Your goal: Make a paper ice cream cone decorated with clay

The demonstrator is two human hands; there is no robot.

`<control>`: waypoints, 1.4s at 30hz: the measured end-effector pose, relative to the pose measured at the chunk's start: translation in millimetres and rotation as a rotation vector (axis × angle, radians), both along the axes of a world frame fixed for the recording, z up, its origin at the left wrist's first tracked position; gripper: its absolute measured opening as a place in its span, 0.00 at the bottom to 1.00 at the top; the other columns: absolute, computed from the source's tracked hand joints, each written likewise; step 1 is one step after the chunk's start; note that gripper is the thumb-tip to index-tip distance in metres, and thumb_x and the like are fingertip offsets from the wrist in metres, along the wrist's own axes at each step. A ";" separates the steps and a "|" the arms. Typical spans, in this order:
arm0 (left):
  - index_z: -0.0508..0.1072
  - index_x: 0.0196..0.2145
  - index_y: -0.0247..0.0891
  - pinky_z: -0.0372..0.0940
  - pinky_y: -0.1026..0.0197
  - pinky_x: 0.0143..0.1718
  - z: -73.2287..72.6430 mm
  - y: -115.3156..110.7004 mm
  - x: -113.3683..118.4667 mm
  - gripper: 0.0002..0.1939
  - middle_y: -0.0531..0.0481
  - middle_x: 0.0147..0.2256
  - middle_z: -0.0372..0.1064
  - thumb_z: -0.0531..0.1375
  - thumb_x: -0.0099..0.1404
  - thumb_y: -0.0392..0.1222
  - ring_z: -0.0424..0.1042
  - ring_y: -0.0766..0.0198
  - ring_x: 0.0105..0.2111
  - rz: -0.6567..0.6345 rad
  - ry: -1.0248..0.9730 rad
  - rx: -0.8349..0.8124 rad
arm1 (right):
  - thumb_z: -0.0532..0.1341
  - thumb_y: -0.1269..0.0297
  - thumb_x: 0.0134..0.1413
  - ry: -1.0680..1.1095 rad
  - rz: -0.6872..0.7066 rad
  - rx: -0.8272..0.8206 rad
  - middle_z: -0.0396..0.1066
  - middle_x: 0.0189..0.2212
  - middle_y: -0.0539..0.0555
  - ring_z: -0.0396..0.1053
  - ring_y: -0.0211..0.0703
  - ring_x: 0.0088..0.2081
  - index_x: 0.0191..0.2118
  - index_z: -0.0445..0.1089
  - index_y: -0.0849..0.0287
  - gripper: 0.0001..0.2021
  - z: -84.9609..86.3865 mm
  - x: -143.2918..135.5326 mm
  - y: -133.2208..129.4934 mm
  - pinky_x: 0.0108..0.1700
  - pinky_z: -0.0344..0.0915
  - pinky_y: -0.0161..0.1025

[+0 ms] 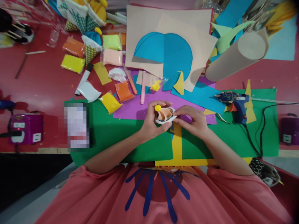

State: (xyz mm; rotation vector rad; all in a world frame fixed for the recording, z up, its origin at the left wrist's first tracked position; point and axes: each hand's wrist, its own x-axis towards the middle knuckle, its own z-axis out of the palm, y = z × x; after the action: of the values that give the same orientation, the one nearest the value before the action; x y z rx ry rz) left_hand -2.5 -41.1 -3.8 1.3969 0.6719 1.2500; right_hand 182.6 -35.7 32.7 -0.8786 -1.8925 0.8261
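Observation:
A small paper craft piece with a white rim and peach-coloured folds inside is held above the green sheet. A yellow ball sits at its upper left edge. My left hand wraps round the piece from the left, thumb below and fingers above. From the right, my right hand pinches its white rim between thumb and fingertips. The underside of the piece is hidden. Farther back on the left stands a similar finished-looking cone with a yellow lattice, white trim and blue top.
A blue glue gun with a trailing cord lies at right on the green sheet. Several clay packets and a pink marker lie behind my hands. A cardboard tube rests at back right, and a blurred phone-like rectangle at left.

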 end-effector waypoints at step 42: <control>0.76 0.50 0.61 0.70 0.55 0.56 -0.9 29.3 -20.8 0.18 0.53 0.53 0.68 0.64 0.64 0.42 0.70 0.59 0.55 0.137 0.158 0.355 | 0.70 0.47 0.47 0.196 -0.126 -0.718 0.73 0.39 0.55 0.74 0.42 0.37 0.51 0.62 0.57 0.30 -19.4 -15.0 -10.1 0.36 0.74 0.39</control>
State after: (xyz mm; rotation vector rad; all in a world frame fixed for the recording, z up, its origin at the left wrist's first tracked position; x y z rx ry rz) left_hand -23.3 -11.8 -4.7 1.7802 0.6850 1.4265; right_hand 167.6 -45.8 13.3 -1.2678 -1.3500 1.4911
